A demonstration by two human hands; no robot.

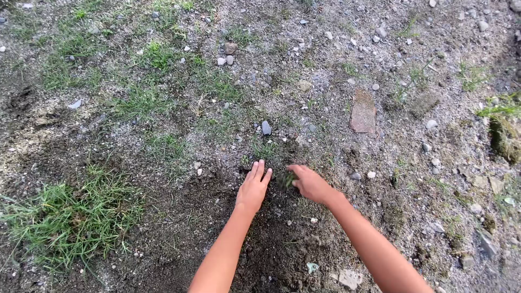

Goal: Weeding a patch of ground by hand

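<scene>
Surface: bare ground (pixel 304 92) of dark soil and grit.
Stones: small pebbles scattered throughout; dark grey stone (pixel 266 128) near centre.
Slab: flat reddish brick fragment (pixel 363 112), upper right.
Vegetation: grass tuft (pixel 65 217) lower left; thin grass patches (pixel 142 100) upper left.

Outdoor yard; bare soil (pixel 282 239), grass (pixel 70 217), pebbles (pixel 225 54)

The small green tuft (pixel 286 179) at the centre of the frame is blurred and partly covered by the right hand (pixel 310 183), so its shape cannot be made out. Both forearms are cut off by the bottom edge. The left hand (pixel 253 188) hides the soil (pixel 282 239) beneath its palm.
</scene>
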